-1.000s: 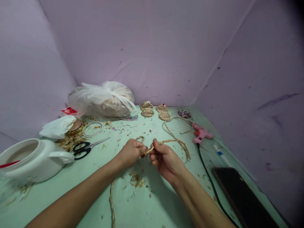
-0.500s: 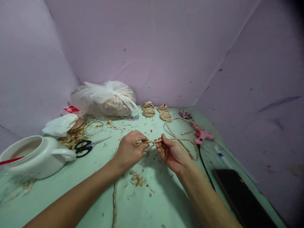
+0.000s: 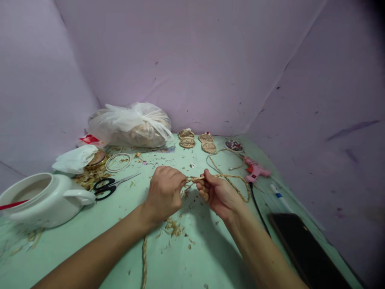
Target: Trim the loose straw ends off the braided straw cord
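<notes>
Between my two hands runs a braided straw-coloured cord [image 3: 195, 178], held a little above the table. My left hand [image 3: 167, 190] is closed on it, knuckles up, the fingertips mostly hidden from the camera. Thumb and fingers of my right hand [image 3: 215, 190] pinch the same cord a short way to the right. From there the cord loops out over the table towards the glue gun. Another length of braided cord [image 3: 144, 261] comes out below my left forearm and hangs down to the near edge of the view.
A pink glue gun [image 3: 255, 170], a marker [image 3: 281, 197] and a dark phone [image 3: 306, 249] lie right. Left are black-handled scissors [image 3: 110, 186], a white pot [image 3: 57, 204] and a white ring [image 3: 110, 163]. Behind stand a plastic bag [image 3: 135, 126], woven slipper shapes [image 3: 207, 143] and a bead dish [image 3: 234, 145].
My left hand has rolled over, so its knuckles now cover the pinching fingertips. My right hand keeps its grip on the cord in nearly the same spot.
</notes>
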### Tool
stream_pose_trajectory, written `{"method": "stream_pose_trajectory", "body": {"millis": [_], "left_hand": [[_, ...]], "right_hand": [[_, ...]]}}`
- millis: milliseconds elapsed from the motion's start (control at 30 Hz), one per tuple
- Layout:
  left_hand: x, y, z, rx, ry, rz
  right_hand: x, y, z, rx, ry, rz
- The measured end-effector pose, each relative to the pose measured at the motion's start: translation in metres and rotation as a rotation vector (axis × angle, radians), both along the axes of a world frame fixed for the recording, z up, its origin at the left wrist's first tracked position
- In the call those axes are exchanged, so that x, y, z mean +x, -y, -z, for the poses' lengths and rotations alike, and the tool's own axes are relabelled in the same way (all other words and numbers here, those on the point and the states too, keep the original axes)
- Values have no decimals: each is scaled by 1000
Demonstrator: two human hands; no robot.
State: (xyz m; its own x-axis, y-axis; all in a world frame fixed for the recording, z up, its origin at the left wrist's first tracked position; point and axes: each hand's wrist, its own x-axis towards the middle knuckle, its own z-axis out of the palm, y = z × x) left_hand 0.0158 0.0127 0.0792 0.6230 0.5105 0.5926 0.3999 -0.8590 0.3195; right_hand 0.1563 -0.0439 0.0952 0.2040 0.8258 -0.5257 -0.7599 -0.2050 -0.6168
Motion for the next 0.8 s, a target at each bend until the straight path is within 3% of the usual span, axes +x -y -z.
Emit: {"method": "stream_pose_trajectory", "body": {"millis": [133, 233, 367, 467, 600, 800], "left_hand": [[1, -1, -3, -315, 65, 143], [-1, -4, -5, -439, 92, 234], [-2, -5, -6, -512, 89, 139], [-1, -4, -7, -503, 40, 49], [1, -2, -9, -477, -31, 38], [0, -3, -7, -639, -98, 20]], "right_hand": [[-1, 2, -5, -45, -53, 29], [-1, 3, -8, -59, -164, -33], [-2, 3, -6, 6, -138, -49], [-6, 4, 1, 123, -3, -68], [-14, 5, 11, 190, 226, -125], [-7, 0, 12, 102, 421, 153]]}}
